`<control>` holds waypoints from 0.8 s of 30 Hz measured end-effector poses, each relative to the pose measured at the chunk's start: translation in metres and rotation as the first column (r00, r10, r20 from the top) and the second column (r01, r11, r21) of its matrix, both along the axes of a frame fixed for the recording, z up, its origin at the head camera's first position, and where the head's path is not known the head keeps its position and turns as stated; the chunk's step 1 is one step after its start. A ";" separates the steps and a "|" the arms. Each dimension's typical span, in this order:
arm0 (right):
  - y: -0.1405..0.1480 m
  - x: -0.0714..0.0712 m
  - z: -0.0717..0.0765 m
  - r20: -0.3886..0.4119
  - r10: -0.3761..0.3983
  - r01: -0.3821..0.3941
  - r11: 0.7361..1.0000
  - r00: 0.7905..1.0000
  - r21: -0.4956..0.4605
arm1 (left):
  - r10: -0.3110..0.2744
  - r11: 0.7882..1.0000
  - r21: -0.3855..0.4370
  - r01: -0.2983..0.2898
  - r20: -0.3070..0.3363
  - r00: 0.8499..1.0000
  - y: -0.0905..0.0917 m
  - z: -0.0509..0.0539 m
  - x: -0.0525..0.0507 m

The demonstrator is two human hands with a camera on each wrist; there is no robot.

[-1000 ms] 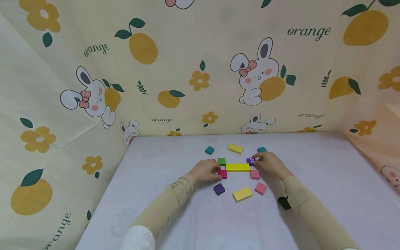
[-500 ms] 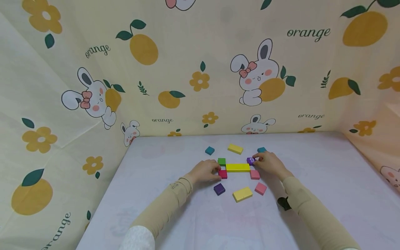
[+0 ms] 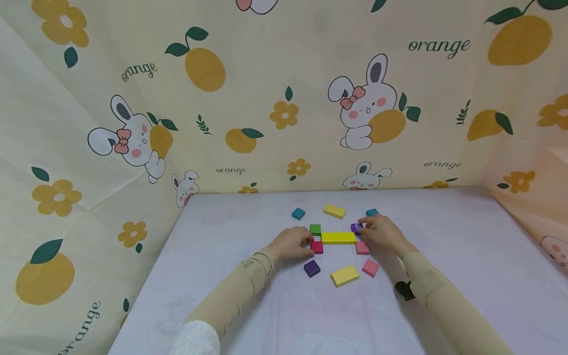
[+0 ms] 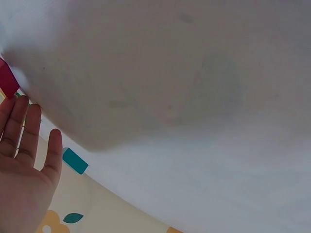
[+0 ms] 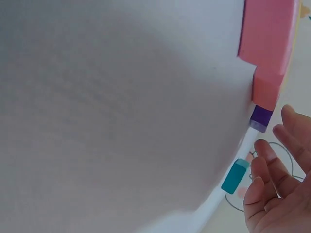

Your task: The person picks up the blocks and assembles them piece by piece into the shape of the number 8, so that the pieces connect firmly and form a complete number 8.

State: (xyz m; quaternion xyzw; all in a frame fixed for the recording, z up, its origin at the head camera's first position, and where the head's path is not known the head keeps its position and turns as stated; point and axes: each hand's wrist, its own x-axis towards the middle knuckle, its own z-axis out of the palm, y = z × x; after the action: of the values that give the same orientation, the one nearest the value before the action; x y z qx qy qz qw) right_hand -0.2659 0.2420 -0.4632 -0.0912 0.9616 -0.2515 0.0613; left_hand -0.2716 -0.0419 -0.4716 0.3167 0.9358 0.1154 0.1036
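My left hand is at the left end of a small block arrangement, finger and thumb pinching a red block. At the far right corner, my right hand pinches a purple block that has a white mark on top. Between these corners lies a long yellow block. A green block sits at its far left corner and a pink block at its near right. Both wrist views show the other fingers of each hand loosely extended; the thumbs are hard to see there.
Behind the arrangement lie a teal block, a yellow block and another teal block, partly behind the right hand. In front are a dark purple block, a pale yellow block and a loose pink block. Patterned cloth hangs behind.
Both hands and the blocks stay in nearly the same places. The white mark on the purple block looks more covered now.
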 end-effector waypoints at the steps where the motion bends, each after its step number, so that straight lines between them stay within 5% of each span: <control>1: 0.000 0.001 0.000 -0.007 0.002 -0.002 1.000 1.000 -0.001 | 0.001 1.000 0.004 -0.001 0.003 1.000 0.000 0.000 0.000; 24: 0.007 0.040 0.015 -0.029 0.041 -0.042 0.999 0.999 -0.023 | -0.002 1.000 0.008 0.001 0.007 1.000 0.000 0.002 0.002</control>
State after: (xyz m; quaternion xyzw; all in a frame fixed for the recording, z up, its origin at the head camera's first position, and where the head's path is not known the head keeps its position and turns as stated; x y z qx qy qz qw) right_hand -0.2260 0.2494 -0.4477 -0.1155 0.9573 -0.2600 0.0519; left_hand -0.2699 -0.0419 -0.4701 0.3174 0.9347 0.1201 0.1058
